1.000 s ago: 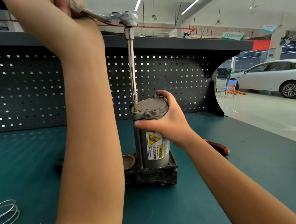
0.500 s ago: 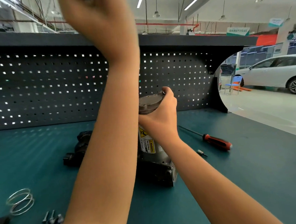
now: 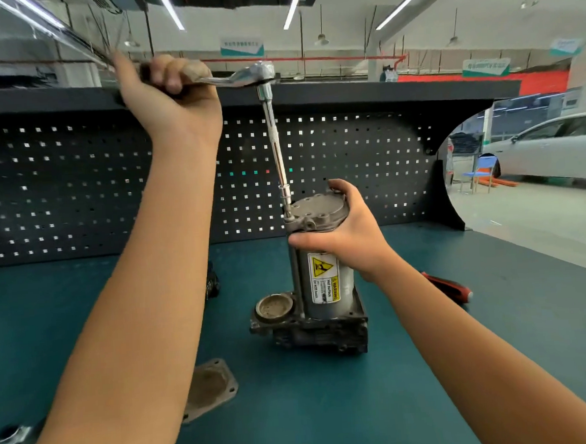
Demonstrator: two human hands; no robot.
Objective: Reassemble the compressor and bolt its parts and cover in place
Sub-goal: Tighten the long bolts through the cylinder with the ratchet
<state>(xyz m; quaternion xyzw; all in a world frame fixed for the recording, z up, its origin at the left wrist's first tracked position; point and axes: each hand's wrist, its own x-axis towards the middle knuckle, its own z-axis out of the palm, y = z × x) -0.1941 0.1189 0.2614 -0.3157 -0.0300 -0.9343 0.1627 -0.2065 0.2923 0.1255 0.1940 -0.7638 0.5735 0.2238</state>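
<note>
1 cap bolt seems in progress: left hand (image 3: 170, 95), upper left, grips the ratchet (image 3: 241, 78); right hand (image 3: 351, 239) clasps the upright compressor (image 3: 326, 288) mid-frame. Cover plate (image 3: 209, 388), lower left, lies loose and looks unfitted.

Red screwdriver (image 3: 450, 287) on teal bench (image 3: 296, 413), pegboard (image 3: 348, 143) behind

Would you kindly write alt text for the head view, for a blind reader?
A left hand grips a ratchet wrench whose long extension meets the top cap of an upright compressor, which the right hand holds steady. A loose metal plate lies on the green bench.
</note>
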